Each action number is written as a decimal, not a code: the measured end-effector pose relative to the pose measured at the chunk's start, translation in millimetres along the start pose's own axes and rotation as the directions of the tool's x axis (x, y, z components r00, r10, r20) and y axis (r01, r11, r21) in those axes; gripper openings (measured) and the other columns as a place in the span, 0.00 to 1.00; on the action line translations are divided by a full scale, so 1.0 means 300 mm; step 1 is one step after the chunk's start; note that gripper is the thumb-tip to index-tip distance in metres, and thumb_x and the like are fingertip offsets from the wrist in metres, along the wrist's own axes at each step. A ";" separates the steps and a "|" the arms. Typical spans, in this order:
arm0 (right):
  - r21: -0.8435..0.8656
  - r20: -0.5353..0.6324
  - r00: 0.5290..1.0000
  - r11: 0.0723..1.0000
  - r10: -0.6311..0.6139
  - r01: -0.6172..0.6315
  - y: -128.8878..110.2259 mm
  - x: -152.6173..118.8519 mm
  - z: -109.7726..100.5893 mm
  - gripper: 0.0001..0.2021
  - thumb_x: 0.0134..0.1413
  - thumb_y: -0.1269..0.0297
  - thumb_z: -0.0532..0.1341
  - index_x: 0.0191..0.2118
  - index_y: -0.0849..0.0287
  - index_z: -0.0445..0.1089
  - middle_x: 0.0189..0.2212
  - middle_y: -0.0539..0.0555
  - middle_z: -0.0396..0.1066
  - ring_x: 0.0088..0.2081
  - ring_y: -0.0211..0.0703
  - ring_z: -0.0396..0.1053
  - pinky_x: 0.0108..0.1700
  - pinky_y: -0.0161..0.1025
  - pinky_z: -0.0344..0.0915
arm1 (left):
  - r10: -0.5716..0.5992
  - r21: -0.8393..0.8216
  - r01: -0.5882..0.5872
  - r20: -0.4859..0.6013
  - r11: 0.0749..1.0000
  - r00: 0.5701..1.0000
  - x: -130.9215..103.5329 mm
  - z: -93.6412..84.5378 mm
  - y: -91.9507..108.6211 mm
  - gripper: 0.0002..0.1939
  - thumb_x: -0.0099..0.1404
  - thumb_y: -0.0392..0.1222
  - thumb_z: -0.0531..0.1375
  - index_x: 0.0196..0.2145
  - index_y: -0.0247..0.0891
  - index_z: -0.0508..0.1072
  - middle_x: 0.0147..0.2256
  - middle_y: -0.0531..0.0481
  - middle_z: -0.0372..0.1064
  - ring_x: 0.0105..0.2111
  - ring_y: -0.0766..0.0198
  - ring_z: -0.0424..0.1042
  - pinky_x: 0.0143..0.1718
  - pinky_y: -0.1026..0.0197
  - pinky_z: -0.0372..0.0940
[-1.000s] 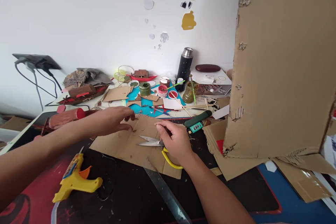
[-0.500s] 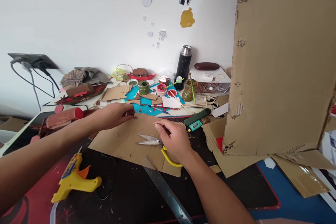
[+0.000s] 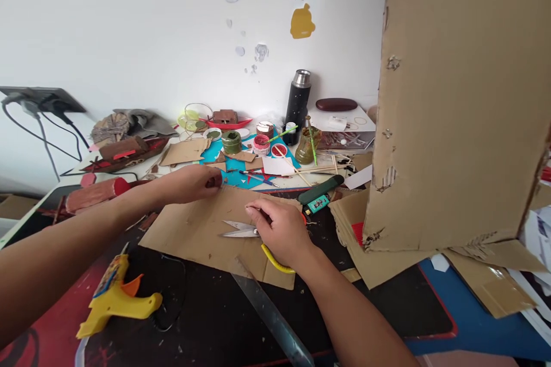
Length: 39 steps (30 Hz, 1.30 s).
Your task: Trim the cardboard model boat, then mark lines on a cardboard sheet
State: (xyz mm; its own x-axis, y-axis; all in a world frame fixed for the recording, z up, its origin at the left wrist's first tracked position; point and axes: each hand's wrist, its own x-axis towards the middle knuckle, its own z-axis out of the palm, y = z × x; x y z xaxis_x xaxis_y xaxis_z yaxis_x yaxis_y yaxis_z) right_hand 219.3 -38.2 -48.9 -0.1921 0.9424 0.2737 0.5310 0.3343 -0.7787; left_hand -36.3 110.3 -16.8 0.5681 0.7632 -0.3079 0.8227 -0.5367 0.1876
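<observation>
Shifted left hand (image 3: pixel 197 184) toward counter's (image 3: pixel 288 183) far edge, cannot tell its grip, holding yellow-handled steel scissors (image 3: pixel 247 233) in right hand (image 3: pixel 282 226), seemingly mid-reach, needing steady blades.

A black thermos (image 3: pixel 298 104) with a silver cap stands near the white wall (image 3: pixel 150 28), which bears a yellow sticker (image 3: pixel 302 24). To its right, a dark maroon glasses case (image 3: pixel 336 104) lies on a white box (image 3: pixel 365 114). To its left, a jar of green paint (image 3: pixel 232 143) and a jar of pinkish-red paint (image 3: pixel 260 146) sit on a blue sheet (image 3: pixel 210 152). A red-hulled model boat (image 3: pixel 230 124) rests behind them. A yellow hot glue gun (image 3: pixel 124 306) with an orange trigger lies at front left. A tall cardboard box (image 3: pixel 460 103) rises at right, and plugs fill a black power socket (image 3: pixel 71 101) at far left.
</observation>
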 end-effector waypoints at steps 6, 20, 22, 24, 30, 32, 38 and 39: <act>-0.034 0.032 0.999 0.999 0.014 -0.012 0.001 -0.001 0.000 0.09 0.75 0.61 0.62 0.46 0.52 0.81 0.43 0.52 0.86 0.44 0.48 0.82 0.43 0.41 0.67 | -0.153 0.049 0.163 -0.161 0.985 0.975 0.047 -0.100 -0.104 0.21 0.74 0.61 0.61 0.46 0.39 0.77 0.41 0.48 0.78 0.39 0.58 0.76 0.48 0.50 0.72; -0.039 0.019 0.999 0.998 -0.049 0.050 0.005 -0.007 0.007 0.12 0.76 0.59 0.60 0.46 0.51 0.82 0.42 0.52 0.86 0.43 0.48 0.82 0.42 0.41 0.68 | -0.011 -0.133 0.021 0.081 0.991 0.997 -0.261 0.019 -0.067 0.13 0.63 0.53 0.65 0.42 0.47 0.79 0.42 0.50 0.81 0.38 0.56 0.77 0.36 0.60 0.67; -0.037 0.012 0.999 0.998 -0.051 0.052 0.006 -0.006 0.007 0.11 0.76 0.59 0.60 0.46 0.51 0.82 0.43 0.52 0.86 0.44 0.49 0.82 0.43 0.41 0.69 | 0.014 -0.160 0.002 0.099 0.987 0.995 -0.263 0.042 -0.056 0.11 0.64 0.53 0.63 0.39 0.47 0.79 0.39 0.49 0.81 0.37 0.56 0.77 0.36 0.59 0.67; -0.036 0.005 0.999 0.998 -0.048 0.048 0.005 -0.004 0.005 0.11 0.76 0.60 0.60 0.46 0.52 0.82 0.43 0.52 0.86 0.44 0.49 0.82 0.44 0.41 0.69 | 0.044 -0.180 -0.025 0.106 0.983 0.993 -0.258 0.055 -0.048 0.10 0.65 0.52 0.60 0.35 0.47 0.78 0.37 0.48 0.80 0.36 0.57 0.77 0.37 0.59 0.68; -0.032 0.000 0.998 0.998 -0.055 0.055 -0.003 -0.005 0.002 0.11 0.75 0.61 0.61 0.46 0.52 0.82 0.43 0.52 0.86 0.43 0.49 0.82 0.43 0.41 0.68 | -0.013 -0.139 0.013 0.001 0.990 1.000 -0.200 0.009 -0.038 0.12 0.65 0.54 0.58 0.33 0.46 0.77 0.34 0.47 0.80 0.33 0.55 0.76 0.35 0.57 0.66; -0.028 0.000 0.999 0.998 -0.054 0.054 -0.004 -0.005 0.002 0.10 0.75 0.61 0.61 0.46 0.53 0.82 0.43 0.53 0.86 0.43 0.49 0.82 0.44 0.41 0.67 | -0.060 -0.116 0.051 -0.075 0.992 0.995 -0.152 -0.025 -0.033 0.16 0.66 0.57 0.58 0.36 0.45 0.77 0.33 0.48 0.79 0.33 0.55 0.75 0.35 0.57 0.65; -0.029 -0.035 0.999 0.999 -0.039 0.038 0.004 0.002 -0.001 0.08 0.74 0.65 0.63 0.43 0.54 0.81 0.40 0.52 0.85 0.41 0.46 0.80 0.43 0.39 0.65 | -0.047 -0.051 0.036 -0.235 0.998 0.971 -0.009 -0.074 -0.001 0.24 0.70 0.51 0.51 0.57 0.44 0.77 0.54 0.40 0.79 0.54 0.46 0.75 0.55 0.50 0.67; -0.027 -0.035 0.999 0.999 -0.037 0.036 0.005 0.003 -0.001 0.08 0.74 0.65 0.63 0.43 0.54 0.81 0.40 0.52 0.85 0.41 0.46 0.80 0.43 0.39 0.65 | -0.019 -0.047 0.008 -0.228 0.999 0.974 -0.003 -0.069 0.008 0.25 0.70 0.50 0.51 0.59 0.44 0.75 0.57 0.40 0.77 0.58 0.46 0.73 0.58 0.49 0.66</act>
State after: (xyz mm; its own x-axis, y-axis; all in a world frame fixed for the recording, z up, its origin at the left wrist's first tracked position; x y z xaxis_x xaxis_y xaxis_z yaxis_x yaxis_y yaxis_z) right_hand 220.0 -36.9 -49.7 -0.1822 0.9292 0.3216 0.5461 0.3677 -0.7527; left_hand -34.5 115.8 3.4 0.5425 0.8351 -0.0911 0.8276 -0.5128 0.2284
